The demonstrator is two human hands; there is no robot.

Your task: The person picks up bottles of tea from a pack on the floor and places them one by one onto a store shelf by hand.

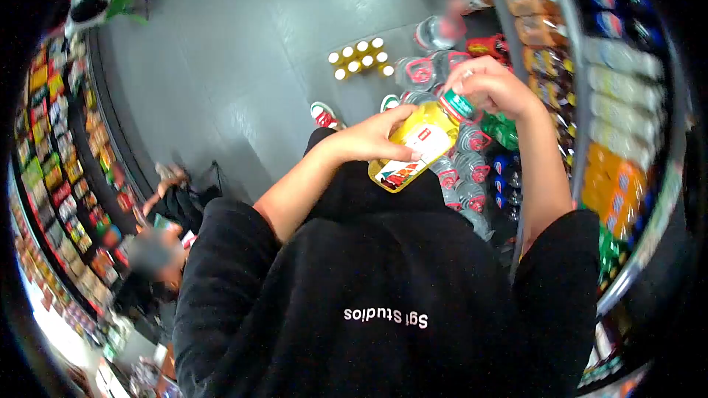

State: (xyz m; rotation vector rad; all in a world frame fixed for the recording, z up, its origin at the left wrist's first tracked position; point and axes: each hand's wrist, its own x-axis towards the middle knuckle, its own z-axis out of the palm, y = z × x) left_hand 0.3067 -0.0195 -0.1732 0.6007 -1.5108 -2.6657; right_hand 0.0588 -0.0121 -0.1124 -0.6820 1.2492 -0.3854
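A bottle of yellow liquid (424, 140) with a white label and a green cap (457, 104) is held tilted in front of my body, its cap end up and to the right. My left hand (376, 135) wraps round the bottle's body, thumb across the label. At the cap end, my right hand (490, 87) has its fingers bent and pressed together against the green cap. Just beyond the hands, large clear water bottles (419, 71) with pink handles stand on the floor.
Several white-capped yellow bottles (361, 58) stand on the grey floor (258, 44) ahead. Drink shelves (582, 96) run along the right, snack shelves (63, 169) along the left. A person (184, 203) is low at the left. Another person's hand is at the upper right.
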